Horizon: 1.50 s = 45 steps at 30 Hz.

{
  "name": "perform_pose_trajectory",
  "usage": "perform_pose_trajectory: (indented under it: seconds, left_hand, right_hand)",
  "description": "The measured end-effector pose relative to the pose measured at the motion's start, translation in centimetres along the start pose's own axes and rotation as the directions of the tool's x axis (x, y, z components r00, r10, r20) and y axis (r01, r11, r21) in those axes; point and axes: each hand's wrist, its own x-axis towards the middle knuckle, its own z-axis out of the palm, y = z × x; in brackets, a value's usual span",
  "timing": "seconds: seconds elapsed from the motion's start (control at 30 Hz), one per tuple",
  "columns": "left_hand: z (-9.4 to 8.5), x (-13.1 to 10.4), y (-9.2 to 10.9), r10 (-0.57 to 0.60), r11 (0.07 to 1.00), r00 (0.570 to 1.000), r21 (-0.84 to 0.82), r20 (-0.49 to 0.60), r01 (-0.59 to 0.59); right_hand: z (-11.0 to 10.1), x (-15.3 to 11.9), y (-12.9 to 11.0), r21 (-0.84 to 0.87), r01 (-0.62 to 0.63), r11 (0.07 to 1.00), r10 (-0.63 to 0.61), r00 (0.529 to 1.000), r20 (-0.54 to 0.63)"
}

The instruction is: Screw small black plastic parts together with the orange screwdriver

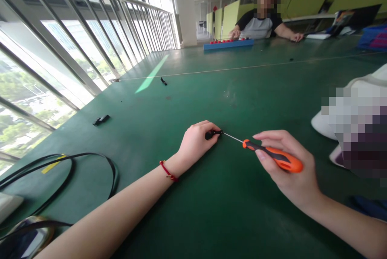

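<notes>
My left hand (202,136) is closed around a small black part (212,133), holding it low over the green table; its exact kind is hard to make out. A red cord bracelet circles that wrist. Between the fingers and thumb of my right hand (290,170) is a screwdriver (281,158) with an orange and black handle. Its thin metal shaft points left, and the tip meets the black part or lies right beside it.
Small black pieces lie at left (101,120) and farther back (163,81). A black cable (111,170) loops at lower left. Across the green table (242,101) a person (256,23) sits behind a blue strip (228,44) with red knobs. A white object (326,124) stands at right.
</notes>
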Motion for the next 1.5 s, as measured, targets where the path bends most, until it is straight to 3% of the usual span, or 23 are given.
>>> perform_pose_trajectory:
  seconds: [0.1, 0.27, 0.47, 0.63, 0.8, 1.0, 1.17, 1.37, 1.5]
  left_hand:
    - [0.0, 0.0, 0.0, -0.005, 1.000, 1.000, 0.000, -0.009, 0.005]
    - [0.0, 0.0, -0.1, 0.022, 1.000, 1.000, 0.012, -0.012, -0.022]
    - [-0.1, 0.2, -0.4, 0.061, 0.998, 0.998, 0.020, 0.013, -0.061]
    - [-0.1, 0.2, -0.4, 0.060, 0.997, 0.998, 0.052, 0.010, -0.060]
    - [-0.2, 0.1, -0.1, 0.090, 0.992, 0.996, 0.087, 0.016, -0.091]
    - [-0.1, 0.1, -0.2, 0.095, 0.992, 0.995, 0.078, 0.015, -0.096]
    - [0.0, 0.1, -0.2, 0.084, 0.994, 0.996, 0.065, 0.007, -0.084]
    - [0.0, 0.1, -0.3, 0.102, 0.993, 0.995, 0.061, 0.008, -0.103]
    - [0.0, 0.2, -0.3, 0.101, 0.992, 0.995, 0.071, 0.004, -0.101]
  right_hand:
    - [0.1, 0.0, 0.0, 0.104, 0.004, 0.995, 0.007, 0.995, -0.100]
    - [0.0, 0.2, -0.1, 0.050, -0.052, 0.997, 0.051, 0.998, 0.028]
    - [0.2, 0.2, 0.1, 0.099, -0.007, 0.995, 0.020, 0.991, -0.130]
    - [0.2, 0.1, 0.3, 0.003, -0.091, 0.996, 0.091, 0.996, 0.012]
    - [0.3, 0.2, 0.4, 0.062, 0.008, 0.998, -0.001, 0.993, -0.116]
    - [0.1, 0.2, 0.3, 0.031, -0.078, 0.996, 0.079, 0.997, -0.004]
    - [0.2, 0.5, 0.4, 0.095, 0.002, 0.995, 0.009, 0.993, -0.115]
    - [0.2, 0.4, 0.7, 0.077, -0.041, 0.996, 0.045, 0.998, -0.042]
    - [0.3, 0.5, 1.0, 0.091, -0.023, 0.996, 0.032, 0.994, -0.106]
